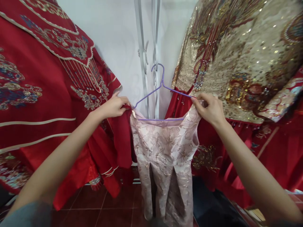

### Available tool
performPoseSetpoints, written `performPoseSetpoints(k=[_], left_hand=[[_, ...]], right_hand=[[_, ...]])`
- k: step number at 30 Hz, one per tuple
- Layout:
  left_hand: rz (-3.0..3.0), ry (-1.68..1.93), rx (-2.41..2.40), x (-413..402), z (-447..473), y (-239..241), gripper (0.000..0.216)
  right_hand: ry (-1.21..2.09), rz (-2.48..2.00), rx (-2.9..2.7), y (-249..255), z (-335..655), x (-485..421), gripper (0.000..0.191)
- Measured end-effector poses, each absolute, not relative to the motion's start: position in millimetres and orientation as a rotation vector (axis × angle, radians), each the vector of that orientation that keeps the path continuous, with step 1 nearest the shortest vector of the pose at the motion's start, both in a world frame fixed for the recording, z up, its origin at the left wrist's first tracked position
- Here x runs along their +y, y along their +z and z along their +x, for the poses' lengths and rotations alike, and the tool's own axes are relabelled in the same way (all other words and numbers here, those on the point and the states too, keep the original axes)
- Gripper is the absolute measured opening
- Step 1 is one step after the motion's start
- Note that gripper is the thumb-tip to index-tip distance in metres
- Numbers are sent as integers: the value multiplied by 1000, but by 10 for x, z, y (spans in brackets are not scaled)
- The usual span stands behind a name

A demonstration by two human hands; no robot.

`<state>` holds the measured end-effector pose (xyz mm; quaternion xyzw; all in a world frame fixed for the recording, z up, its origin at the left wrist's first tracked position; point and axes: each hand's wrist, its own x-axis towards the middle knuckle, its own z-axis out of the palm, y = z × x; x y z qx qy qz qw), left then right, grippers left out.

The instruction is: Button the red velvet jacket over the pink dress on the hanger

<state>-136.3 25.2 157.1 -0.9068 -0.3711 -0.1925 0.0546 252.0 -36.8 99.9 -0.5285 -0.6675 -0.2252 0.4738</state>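
Note:
A pale pink sleeveless dress (pixel 163 142) with a shiny floral pattern hangs in front of me on a purple hanger (pixel 162 82). My left hand (pixel 117 105) pinches the dress at its left shoulder, by the hanger's left end. At the opposite shoulder, my right hand (pixel 211 108) grips the dress and the hanger's right end between thumb and fingers. The hanger's hook points up in front of a white metal upright, and I cannot tell whether it touches it. The bottom of the dress runs out of view.
Red embroidered garments (pixel 54 72) hang at the left. A gold sequined garment (pixel 227 56) with red skirts below hangs at the right. White metal uprights (pixel 142 41) stand against the pale wall. Below lie dark red floor tiles (pixel 87 198) and a black object (pixel 213 201).

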Motion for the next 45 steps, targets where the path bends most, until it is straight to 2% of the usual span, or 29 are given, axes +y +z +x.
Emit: performPoseSetpoints(k=[6, 12, 17, 21, 27, 29, 31, 33, 37, 45], left_hand=[[-2668, -796, -1050, 212, -1320, 1471, 22], [-2270, -1061, -1690, 290, -2043, 1338, 23], [-2280, -1580, -1966, 234, -1940, 1315, 26], [-2559, -1772, -1871, 320, -1372, 1303, 21], [-2700, -1998, -1733, 533, -895, 1441, 15], [-2779, -2073, -1622, 562, -839, 1443, 16], [-2836, -2088, -1643, 584, -795, 1403, 17], [-2852, -2099, -1701, 608, -766, 1345, 17], [-2871, -2115, -1595, 636, -769, 1278, 15], [-2937, -2060, -1590, 595, -831, 1310, 17]], right_hand=[[-432, -1273, -1635, 959, 2500, -319, 30], [-225, -1250, -1595, 800, 2482, -45, 39], [-47, -1176, -1617, 787, 2500, 73, 43], [258, -1191, -1823, 1000, 2714, -120, 41], [908, -1039, -1976, 1222, 2995, -275, 37], [941, -1021, -1998, 1095, 2789, -115, 39], [947, -1004, -2057, 893, 2443, 117, 33], [953, -1033, -2090, 672, 2060, 351, 38], [816, -1067, -2083, 351, 1523, 640, 41], [989, -803, -2212, 316, 1404, 509, 39]])
